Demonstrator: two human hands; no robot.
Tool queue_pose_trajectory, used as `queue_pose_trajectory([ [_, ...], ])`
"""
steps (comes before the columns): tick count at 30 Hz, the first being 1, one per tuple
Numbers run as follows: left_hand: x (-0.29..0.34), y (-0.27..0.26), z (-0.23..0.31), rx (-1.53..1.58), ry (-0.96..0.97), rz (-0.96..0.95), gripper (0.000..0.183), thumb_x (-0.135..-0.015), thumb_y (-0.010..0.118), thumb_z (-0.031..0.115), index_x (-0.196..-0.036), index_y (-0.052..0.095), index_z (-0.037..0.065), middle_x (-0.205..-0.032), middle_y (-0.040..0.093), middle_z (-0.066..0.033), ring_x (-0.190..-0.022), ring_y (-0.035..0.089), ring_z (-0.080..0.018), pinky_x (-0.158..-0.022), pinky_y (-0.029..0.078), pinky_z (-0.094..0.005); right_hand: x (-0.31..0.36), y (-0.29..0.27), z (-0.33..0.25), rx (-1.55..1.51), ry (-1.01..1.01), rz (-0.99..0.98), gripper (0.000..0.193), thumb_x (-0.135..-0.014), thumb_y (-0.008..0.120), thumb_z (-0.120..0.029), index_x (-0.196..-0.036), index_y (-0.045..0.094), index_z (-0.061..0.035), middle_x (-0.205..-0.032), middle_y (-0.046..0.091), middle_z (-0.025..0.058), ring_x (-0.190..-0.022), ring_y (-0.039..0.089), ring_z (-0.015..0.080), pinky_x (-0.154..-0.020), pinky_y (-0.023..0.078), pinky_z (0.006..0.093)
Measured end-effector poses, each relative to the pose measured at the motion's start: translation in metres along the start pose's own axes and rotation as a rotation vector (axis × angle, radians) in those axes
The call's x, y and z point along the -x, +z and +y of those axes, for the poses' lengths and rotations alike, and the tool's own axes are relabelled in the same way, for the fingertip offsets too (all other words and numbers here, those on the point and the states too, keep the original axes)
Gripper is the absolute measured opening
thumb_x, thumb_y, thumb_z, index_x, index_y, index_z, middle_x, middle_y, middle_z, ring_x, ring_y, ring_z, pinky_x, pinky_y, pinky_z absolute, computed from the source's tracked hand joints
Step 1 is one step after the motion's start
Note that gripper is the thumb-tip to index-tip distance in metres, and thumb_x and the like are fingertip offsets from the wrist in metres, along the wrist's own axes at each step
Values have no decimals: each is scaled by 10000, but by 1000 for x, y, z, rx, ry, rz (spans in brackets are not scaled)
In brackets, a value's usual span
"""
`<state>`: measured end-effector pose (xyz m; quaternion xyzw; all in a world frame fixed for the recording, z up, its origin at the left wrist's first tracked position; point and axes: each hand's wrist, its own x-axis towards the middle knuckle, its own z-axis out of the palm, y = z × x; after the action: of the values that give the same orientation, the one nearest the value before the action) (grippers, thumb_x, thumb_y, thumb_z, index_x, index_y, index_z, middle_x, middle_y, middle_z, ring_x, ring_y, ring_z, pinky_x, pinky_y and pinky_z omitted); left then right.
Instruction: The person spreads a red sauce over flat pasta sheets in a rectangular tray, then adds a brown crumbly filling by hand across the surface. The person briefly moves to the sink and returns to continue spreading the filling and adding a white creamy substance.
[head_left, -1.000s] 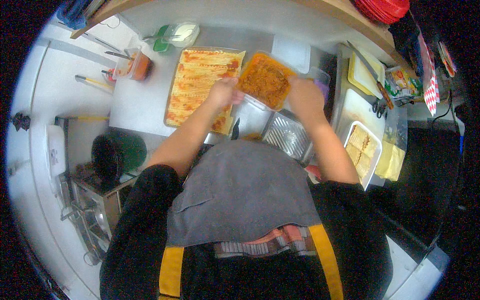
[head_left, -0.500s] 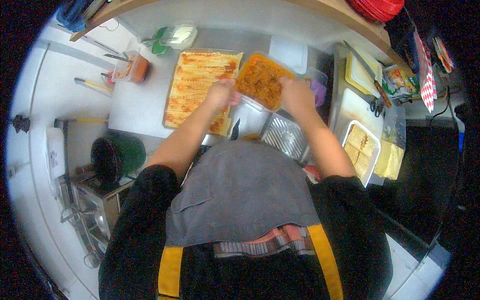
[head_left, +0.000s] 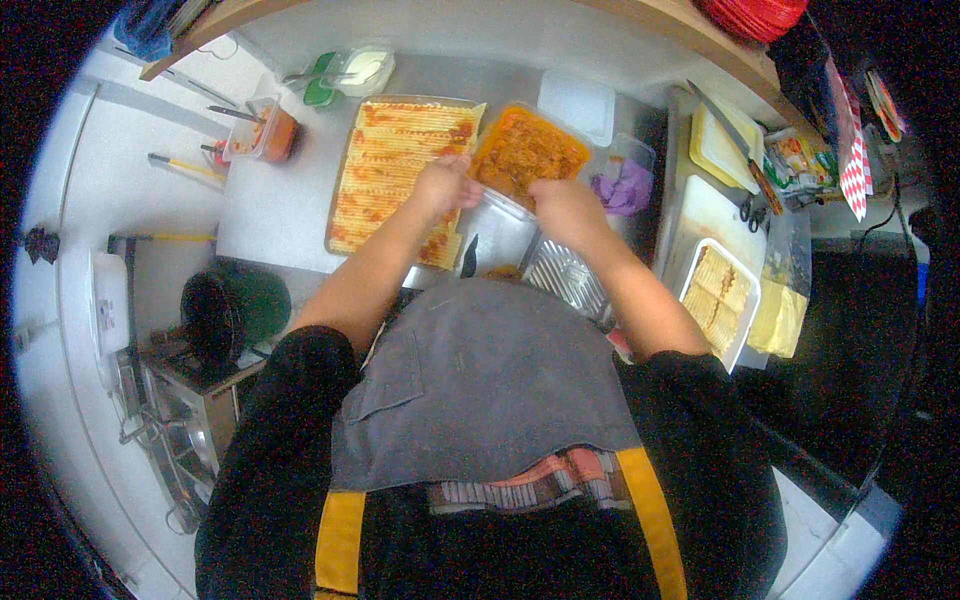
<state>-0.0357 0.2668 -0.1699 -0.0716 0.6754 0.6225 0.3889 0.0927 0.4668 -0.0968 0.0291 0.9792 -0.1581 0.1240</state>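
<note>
Holding: left hand, grip closed on sauce tub, located just right of sauce-streaked pasta sheets. Right hand: fingers curled over tub's near edge; hold cannot be told.

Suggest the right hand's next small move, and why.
Probably a short stir of the orange filling: the right hand is at its near edge, and the left hand is by the left corner of the tub, seemingly steadying it. What the right hand grips, if anything, is unclear.
</note>
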Motion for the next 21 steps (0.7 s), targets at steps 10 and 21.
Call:
queue_pose_trajectory([
  [10, -3, -3, -4, -6, 10, -9, 380, -1091, 476, 355, -1298, 526, 39, -899, 713, -170, -757, 714, -263, -698, 635, -398, -32, 18, 27, -389, -106, 28, 275, -941, 579, -232, -1050, 773, -71, -1023, 743, 222, -953, 721, 390, -856, 564, 480],
  [21, 8, -21, -27, -61, 90, 0, 405, -1063, 562, 359, -1342, 574, 65, -982, 726, -146, -808, 708, -227, -760, 607, -372, -2, 25, 68, -919, 171, -91, 277, -982, 624, -209, -1173, 730, -39, -959, 716, 22, -864, 621, 127, -783, 498, 283],
])
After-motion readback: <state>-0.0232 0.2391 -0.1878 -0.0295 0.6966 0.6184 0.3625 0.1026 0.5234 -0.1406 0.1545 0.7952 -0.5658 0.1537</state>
